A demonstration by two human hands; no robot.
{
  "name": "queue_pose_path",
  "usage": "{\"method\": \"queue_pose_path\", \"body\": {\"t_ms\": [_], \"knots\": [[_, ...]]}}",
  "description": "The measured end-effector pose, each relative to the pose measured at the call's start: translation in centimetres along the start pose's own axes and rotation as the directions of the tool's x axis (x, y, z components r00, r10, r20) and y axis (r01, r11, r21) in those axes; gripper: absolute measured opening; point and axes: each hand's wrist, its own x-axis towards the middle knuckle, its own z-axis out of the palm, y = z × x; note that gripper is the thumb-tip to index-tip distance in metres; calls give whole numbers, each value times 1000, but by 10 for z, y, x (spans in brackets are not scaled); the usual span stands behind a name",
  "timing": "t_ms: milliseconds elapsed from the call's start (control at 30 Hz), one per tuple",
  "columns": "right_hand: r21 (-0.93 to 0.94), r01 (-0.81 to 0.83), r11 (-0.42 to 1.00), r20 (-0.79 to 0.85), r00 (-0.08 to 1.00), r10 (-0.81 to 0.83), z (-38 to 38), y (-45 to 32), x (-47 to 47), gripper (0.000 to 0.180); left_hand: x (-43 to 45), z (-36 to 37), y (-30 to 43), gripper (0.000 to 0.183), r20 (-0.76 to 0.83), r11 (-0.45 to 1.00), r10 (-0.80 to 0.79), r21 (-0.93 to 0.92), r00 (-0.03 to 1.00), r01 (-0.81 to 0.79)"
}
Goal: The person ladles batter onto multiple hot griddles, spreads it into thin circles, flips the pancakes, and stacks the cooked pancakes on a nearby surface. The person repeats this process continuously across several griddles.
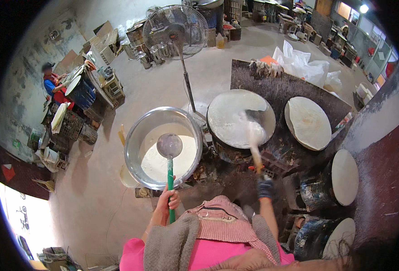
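My left hand point(170, 199) grips the green handle of a metal ladle point(169, 145). The ladle's round bowl is over pale batter point(152, 159) in a large metal basin point(129, 149). My right hand point(265, 188), in a dark striped glove, is closed on the handle of a spreading tool point(254, 145), which is blurred. The tool's head lies over a round griddle point(271, 123), where white batter point(224, 117) covers most of the surface and a dark patch shows at the upper right. On another griddle to the right lies a round thin flatbread point(309, 122), its left edge lifted.
A pedestal fan point(175, 32) stands beyond the basin. Behind the griddles rises a dark panel point(250, 79), with white plastic bags point(307, 67) past it. Two drums with pale round tops point(345, 178) stand at the right. A co-worker point(55, 84) is at the far left beside a blue drum point(82, 95).
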Motion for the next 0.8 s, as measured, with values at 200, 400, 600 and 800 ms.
{"method": "queue_pose_path", "body": {"t_ms": [200, 400, 600, 800], "knots": [[-2, 436, 900, -16, 900, -436, -16, -13, -9, 28, 17, 9, -8, 55, -78, 991, -122, -61, 990, 117], [63, 114, 992, 26, 993, -115, -17, 17, 37, 33, 36, 22, -10, 54, -125, 986, -148, 52, 981, 156], [-342, 528, 777, 30, 833, -553, -36, 32, 27, 24, 72, 35, -32, 49, -208, 969, -247, -38, 947, 244], [71, 171, 983, -74, 983, -166, -44, 39, 118, 30, 81, 61, -55, 50, -249, 976, -215, -72, 944, 203]]}}
